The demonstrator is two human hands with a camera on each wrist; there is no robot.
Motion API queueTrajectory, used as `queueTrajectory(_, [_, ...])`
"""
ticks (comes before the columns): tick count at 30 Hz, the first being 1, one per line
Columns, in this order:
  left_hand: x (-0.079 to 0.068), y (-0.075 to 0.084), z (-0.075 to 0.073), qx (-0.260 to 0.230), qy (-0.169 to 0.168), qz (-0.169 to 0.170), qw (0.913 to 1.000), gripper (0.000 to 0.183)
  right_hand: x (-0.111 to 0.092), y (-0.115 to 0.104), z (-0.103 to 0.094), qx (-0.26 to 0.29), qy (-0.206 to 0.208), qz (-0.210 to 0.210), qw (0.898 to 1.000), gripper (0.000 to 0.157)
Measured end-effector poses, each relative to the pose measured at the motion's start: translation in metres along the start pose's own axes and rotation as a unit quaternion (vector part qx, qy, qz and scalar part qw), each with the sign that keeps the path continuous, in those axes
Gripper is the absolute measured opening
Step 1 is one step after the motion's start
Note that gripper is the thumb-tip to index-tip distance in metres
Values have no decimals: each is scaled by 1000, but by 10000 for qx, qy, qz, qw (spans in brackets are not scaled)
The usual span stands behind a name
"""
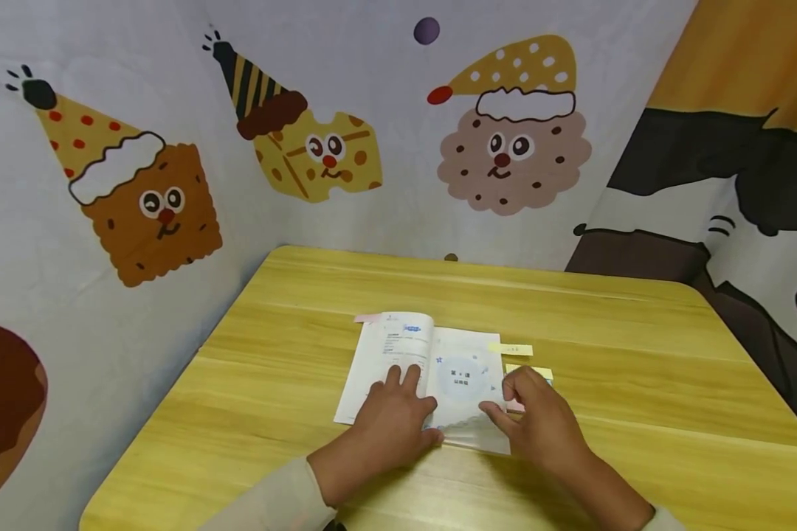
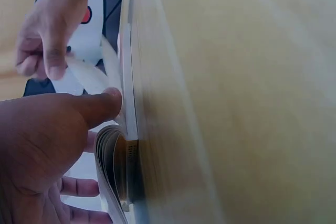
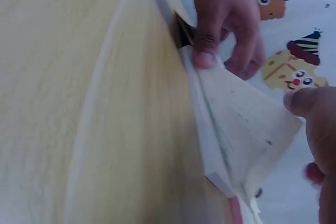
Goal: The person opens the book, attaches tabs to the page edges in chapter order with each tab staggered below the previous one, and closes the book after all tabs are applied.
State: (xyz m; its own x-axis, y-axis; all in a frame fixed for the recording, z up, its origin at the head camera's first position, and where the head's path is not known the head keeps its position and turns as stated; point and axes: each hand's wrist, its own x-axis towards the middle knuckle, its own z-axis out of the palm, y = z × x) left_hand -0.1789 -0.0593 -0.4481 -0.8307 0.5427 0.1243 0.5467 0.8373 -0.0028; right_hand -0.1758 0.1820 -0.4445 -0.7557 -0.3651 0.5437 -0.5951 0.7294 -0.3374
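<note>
An open book (image 1: 448, 341) lies on the table, its right page printed with a pale blue circle and dark characters. Across the left page and the spine my left hand (image 1: 393, 417) presses down with extended fingers, its thumb near the lower edge. At the right edge, my right hand (image 1: 547, 424) pinches the right page (image 1: 465, 409) between thumb and fingers. The right wrist view shows that page (image 3: 252, 114) lifted at a slant, with the right hand (image 3: 323, 135) at its outer corner. Curved pages (image 2: 107, 153) bulge beneath the left hand (image 2: 47, 140) in the left wrist view.
Yellow sticky tabs (image 1: 514, 349) stick out from the book's right side, and a pink tab (image 1: 367, 318) from its upper left. The wooden table (image 1: 239, 398) meets a cartoon-printed cloth (image 1: 405, 228) at the back and left.
</note>
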Motion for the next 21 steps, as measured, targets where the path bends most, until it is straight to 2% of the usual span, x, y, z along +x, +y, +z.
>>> queueTrajectory(3, [0, 1, -2, 6, -50, -11, 10000, 39, -8, 1, -7, 86, -128, 237, 9996, 43])
queueTrajectory(6, [1, 1, -2, -29, -65, -41, 10000, 34, -15, 4, -10, 95, -789, 257, 9965, 31])
queueTrajectory(8, [1, 1, -1, -19, -29, -36, 10000, 31, -17, 7, -7, 46, -1312, 148, 9912, 21])
queueTrajectory(11, [1, 0, 0, -2, 48, -21, 10000, 25, -16, 12, -2, -140, -1797, -206, 9834, 22])
queueTrajectory(14, [1, 0, 0, -62, 53, -31, 10000, 26, -15, 14, 0, -276, -1843, -382, 9817, 18])
queueTrajectory(21, [3, 2, 0, -118, -29, -41, 9999, 31, -15, 14, -1, -316, -1939, -302, 9801, 20])
